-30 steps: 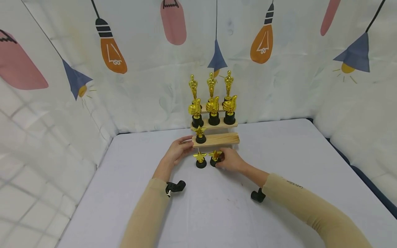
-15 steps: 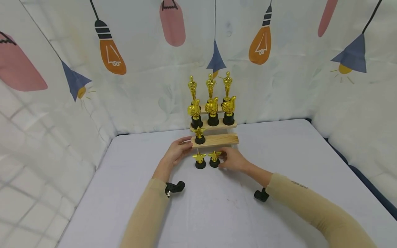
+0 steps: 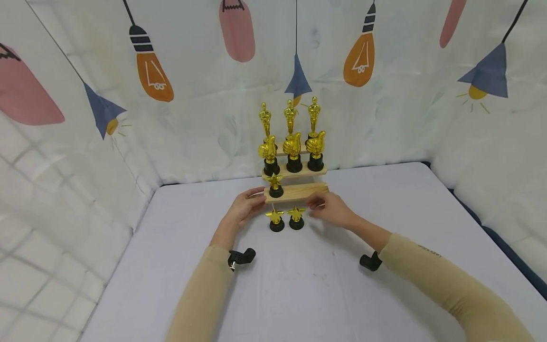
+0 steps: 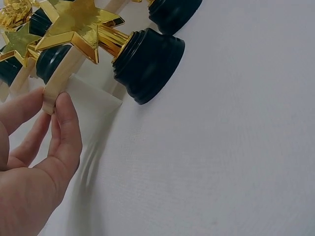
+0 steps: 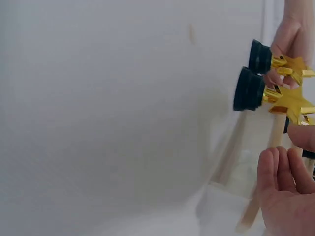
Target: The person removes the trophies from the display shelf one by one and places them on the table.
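Note:
My left hand (image 3: pixel 244 209) pinches the left end of the lowest board of a wooden tiered display stand (image 3: pixel 305 191); the left wrist view shows thumb and fingers on the board's end (image 4: pixel 58 83). One gold star trophy (image 3: pixel 275 184) stands on that board at its left. Two more, a left star trophy (image 3: pixel 276 221) and a right star trophy (image 3: pixel 296 219), stand on the table in front. Just right of them, my right hand (image 3: pixel 333 210) hovers by the board's right end, fingers loosely bent. Nothing lies between its thumb and fingers (image 5: pixel 283 172) in the right wrist view.
Three gold thumbs-up trophies (image 3: pixel 293 146) line the middle tier. Behind them, three gold figure trophies (image 3: pixel 290 118) occupy the top tier. The stand is near the back of a white-covered table (image 3: pixel 295 294), before a patterned cloth backdrop (image 3: pixel 192 118).
My right hand has let go of the right star trophy on the table and moved up and to the right. My left hand stays at the board's end.

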Available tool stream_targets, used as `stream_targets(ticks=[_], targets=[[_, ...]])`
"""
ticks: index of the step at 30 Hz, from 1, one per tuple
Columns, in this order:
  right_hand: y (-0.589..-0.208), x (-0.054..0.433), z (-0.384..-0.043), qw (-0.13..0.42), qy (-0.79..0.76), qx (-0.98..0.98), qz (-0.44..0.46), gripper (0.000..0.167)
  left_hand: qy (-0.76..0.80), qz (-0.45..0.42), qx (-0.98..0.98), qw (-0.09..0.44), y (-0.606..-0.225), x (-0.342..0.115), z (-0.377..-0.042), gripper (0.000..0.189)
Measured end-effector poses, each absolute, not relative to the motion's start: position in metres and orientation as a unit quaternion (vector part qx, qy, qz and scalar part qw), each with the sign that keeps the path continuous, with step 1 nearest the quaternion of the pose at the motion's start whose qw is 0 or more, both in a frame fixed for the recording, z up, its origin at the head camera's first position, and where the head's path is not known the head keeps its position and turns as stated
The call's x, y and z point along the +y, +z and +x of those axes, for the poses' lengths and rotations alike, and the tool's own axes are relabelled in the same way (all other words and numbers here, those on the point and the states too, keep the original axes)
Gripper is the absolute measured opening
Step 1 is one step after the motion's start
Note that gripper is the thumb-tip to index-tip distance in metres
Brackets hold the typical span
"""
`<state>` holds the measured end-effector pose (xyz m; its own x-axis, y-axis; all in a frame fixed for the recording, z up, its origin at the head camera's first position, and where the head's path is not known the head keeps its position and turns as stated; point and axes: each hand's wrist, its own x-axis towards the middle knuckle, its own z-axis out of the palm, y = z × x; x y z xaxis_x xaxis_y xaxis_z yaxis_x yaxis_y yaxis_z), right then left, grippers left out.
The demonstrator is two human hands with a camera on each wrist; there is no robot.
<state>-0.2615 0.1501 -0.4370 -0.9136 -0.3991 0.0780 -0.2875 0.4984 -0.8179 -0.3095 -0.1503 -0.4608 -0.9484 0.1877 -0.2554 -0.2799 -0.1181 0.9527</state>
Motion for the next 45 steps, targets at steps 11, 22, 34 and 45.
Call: stream_targets(ticks=[11,22,34,45], targets=[[-0.414,0.131,-0.278,0.053,-0.464,0.856,-0.222,0.026,0.748,-0.032,0.643,0.159,-0.462,-0.152,-0.31,0.052],[-0.406,0.106,-0.293,0.043,-0.463,0.856,-0.226,0.03,0.75,-0.023,0.641,0.159,-0.464,-0.152,-0.313,0.053],[-0.406,0.09,-0.306,0.048,-0.45,0.871,-0.19,0.038,0.751,-0.028,0.639,0.163,-0.465,-0.152,-0.314,0.052],[-0.409,0.081,-0.314,0.065,-0.452,0.871,-0.18,0.043,0.749,-0.026,0.64,0.167,-0.464,-0.152,-0.314,0.053]])
